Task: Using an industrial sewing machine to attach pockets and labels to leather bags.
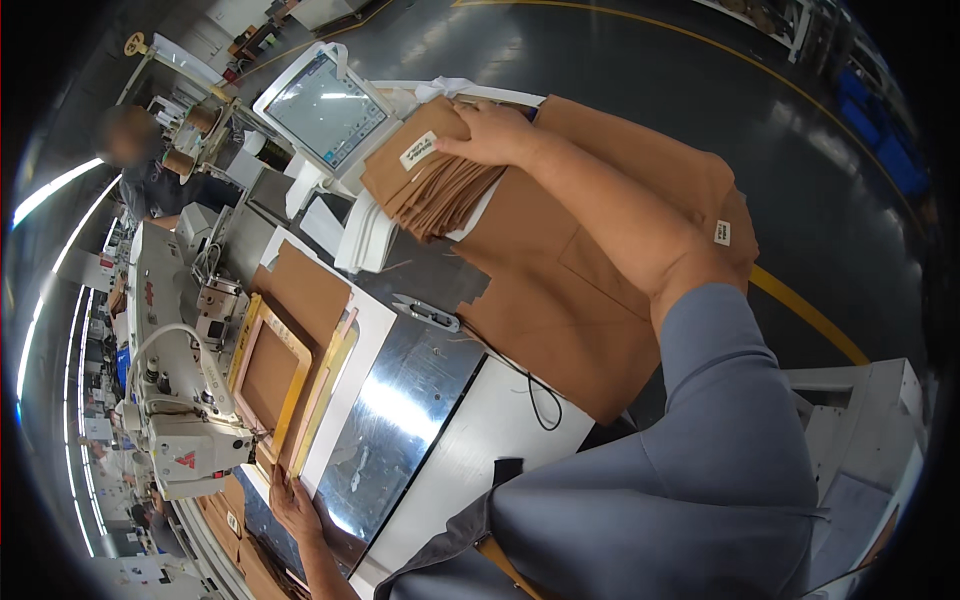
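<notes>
where right fingers (474, 113) rest, brown stack (432, 187) beneath

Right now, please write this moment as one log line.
left hand: at near end of yellow frame | right hand: on brown fabric stack | thread snips: unheld | screen: lit

Here on the left stands the sewing machine (195, 420), the clamp frame (293, 400) just right of it, lying over a fabric sheet (315, 300). Right again, the desk (425, 385), with thread snips (428, 313) toward its far side. Behind those, the fabric stack (415, 185) sits between the touchscreen (325, 105) on its left and broad fabric panels (570, 290) spread to its right.
</notes>
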Tool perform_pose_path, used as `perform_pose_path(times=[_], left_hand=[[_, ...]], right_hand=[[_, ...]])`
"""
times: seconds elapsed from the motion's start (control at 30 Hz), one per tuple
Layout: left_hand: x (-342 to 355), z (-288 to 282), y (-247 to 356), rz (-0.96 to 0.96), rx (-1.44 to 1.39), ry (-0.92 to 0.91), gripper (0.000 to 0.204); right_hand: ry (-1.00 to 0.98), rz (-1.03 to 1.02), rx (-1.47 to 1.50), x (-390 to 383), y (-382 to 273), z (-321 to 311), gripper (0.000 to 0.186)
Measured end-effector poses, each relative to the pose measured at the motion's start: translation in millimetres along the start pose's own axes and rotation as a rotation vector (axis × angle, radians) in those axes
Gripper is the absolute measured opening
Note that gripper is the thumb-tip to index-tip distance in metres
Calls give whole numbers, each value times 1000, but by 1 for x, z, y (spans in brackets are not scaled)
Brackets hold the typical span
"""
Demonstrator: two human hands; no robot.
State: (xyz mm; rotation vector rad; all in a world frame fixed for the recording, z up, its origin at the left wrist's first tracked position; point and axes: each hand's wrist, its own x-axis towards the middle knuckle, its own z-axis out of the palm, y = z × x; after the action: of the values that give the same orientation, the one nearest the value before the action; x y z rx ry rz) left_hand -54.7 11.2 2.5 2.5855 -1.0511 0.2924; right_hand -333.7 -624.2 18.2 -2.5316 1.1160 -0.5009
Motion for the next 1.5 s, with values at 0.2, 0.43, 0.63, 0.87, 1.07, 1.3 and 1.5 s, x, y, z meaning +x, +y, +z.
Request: perform_pose_path(times=[0.2,0.43,0.63,0.87,1.07,1.3,1.5], left_hand=[[-1,3,-10,-16,-43,10,48],[0,-1,0,-10,5,1,48],[1,-1,-1,-18,18,-13,48],[-2,-4,-1,25,176,10,48],[-14,-2,38,181,434,174,30],[62,22,236,787,23,122,50],[158,77,408,847,-2,68,93]], right_hand=[[-56,6,2,-17,-21,2,104],[-32,-17,-37,-25,-24,1,99],[22,-72,-156,-34,-34,8,96],[-67,-60,-83,-30,-30,-13,95],[12,30,-56,-28,25,-79,82],[-278,302,-134,-57,106,-85,98],[-81,323,1,-79,142,-62,67]])
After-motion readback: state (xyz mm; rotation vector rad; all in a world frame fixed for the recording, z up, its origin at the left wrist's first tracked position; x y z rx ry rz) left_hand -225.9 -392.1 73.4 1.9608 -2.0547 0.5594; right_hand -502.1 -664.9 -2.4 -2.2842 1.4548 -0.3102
